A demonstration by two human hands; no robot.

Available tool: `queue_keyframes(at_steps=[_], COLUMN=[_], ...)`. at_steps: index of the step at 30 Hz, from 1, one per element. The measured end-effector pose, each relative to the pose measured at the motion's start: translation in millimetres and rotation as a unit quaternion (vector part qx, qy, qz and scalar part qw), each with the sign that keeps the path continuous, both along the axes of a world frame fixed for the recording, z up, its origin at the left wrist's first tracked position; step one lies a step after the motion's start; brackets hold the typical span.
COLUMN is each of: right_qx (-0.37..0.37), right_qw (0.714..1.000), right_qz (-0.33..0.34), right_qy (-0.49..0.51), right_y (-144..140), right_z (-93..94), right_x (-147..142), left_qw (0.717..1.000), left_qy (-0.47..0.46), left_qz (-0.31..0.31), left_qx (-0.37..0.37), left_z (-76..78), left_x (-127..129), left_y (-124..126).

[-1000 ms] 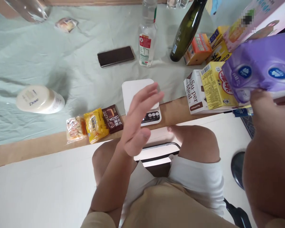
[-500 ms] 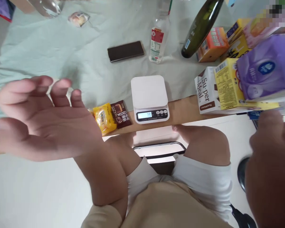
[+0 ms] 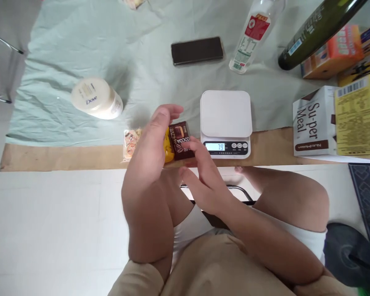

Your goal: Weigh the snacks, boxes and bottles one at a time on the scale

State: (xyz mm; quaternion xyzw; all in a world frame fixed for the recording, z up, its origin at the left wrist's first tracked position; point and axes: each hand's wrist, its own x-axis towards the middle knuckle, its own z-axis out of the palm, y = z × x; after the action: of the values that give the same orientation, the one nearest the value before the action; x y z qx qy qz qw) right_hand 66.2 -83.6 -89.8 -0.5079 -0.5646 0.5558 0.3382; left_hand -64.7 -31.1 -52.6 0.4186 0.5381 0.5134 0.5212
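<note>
My left hand (image 3: pixel 151 144) hovers over the table's front edge with its fingers stretched out, holding nothing. It partly hides a yellow snack packet (image 3: pixel 169 148) and is beside a clear-wrapped biscuit packet (image 3: pixel 130 144). Close by, my right hand (image 3: pixel 206 179) has thumb and fingers apart. Its fingertips overlap the lower right corner of a brown cocoa packet (image 3: pixel 179 137); whether they touch it I cannot tell. Just right of the packets stands a white kitchen scale (image 3: pixel 225 115), its display reading 79, with nothing on its plate.
A white Dove bottle (image 3: pixel 94 98) stands at left. Behind the scale are a black phone (image 3: pixel 197 51), a clear labelled bottle (image 3: pixel 249 41) and a dark green bottle (image 3: pixel 314 35). At right stand a Su-per Meal box (image 3: pixel 311 121), a yellow box (image 3: pixel 354 119) and an orange box (image 3: pixel 342 53).
Both hands have come inward to the packets, the left from the far left, the right from the far right. The view has shifted left, bringing the Dove bottle into sight.
</note>
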Motion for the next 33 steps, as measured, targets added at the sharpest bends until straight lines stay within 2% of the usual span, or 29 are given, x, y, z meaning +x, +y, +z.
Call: queue_keyframes(at_steps=[3, 6, 12, 18, 24, 27, 31, 33], right_qx=[-0.017, -0.03, -0.037, -0.041, -0.014, 0.021, 0.054, 0.078], right_qw=[0.999, 0.998, 0.997, 0.996, 0.993, 0.994, 0.992, 0.992], right_qz=[-0.007, -0.002, -0.006, -0.012, -0.004, -0.012, -0.01, -0.012], right_qy=[0.025, 0.059, 0.065, 0.075, 0.118, 0.107, 0.11, 0.097], right_y=[13, 21, 27, 29, 27, 26, 26, 27], right_z=[0.3, -2.8, -4.7, -5.7, -3.3, -0.1, 6.0, 11.1], right_x=[-9, -10, -4, -2, -3, -3, 0, 6], left_qw=[0.999, 0.997, 0.998, 0.995, 0.995, 0.994, 0.99, 0.987], left_qy=[0.041, 0.059, 0.039, 0.085, 0.08, 0.062, -0.02, -0.062], left_qz=[-0.003, 0.005, -0.039, 0.026, 0.047, 0.084, 0.143, 0.15], left_qx=[0.017, 0.052, -0.042, -0.053, -0.039, -0.019, 0.001, 0.009], left_z=[-11.5, -16.3, -16.7, -25.1, -14.1, -8.0, 2.6, 8.4], left_x=[-4, -2, 9, 18, 20, 22, 30, 35], left_y=[4, 4, 3, 10, 7, 8, 11, 11])
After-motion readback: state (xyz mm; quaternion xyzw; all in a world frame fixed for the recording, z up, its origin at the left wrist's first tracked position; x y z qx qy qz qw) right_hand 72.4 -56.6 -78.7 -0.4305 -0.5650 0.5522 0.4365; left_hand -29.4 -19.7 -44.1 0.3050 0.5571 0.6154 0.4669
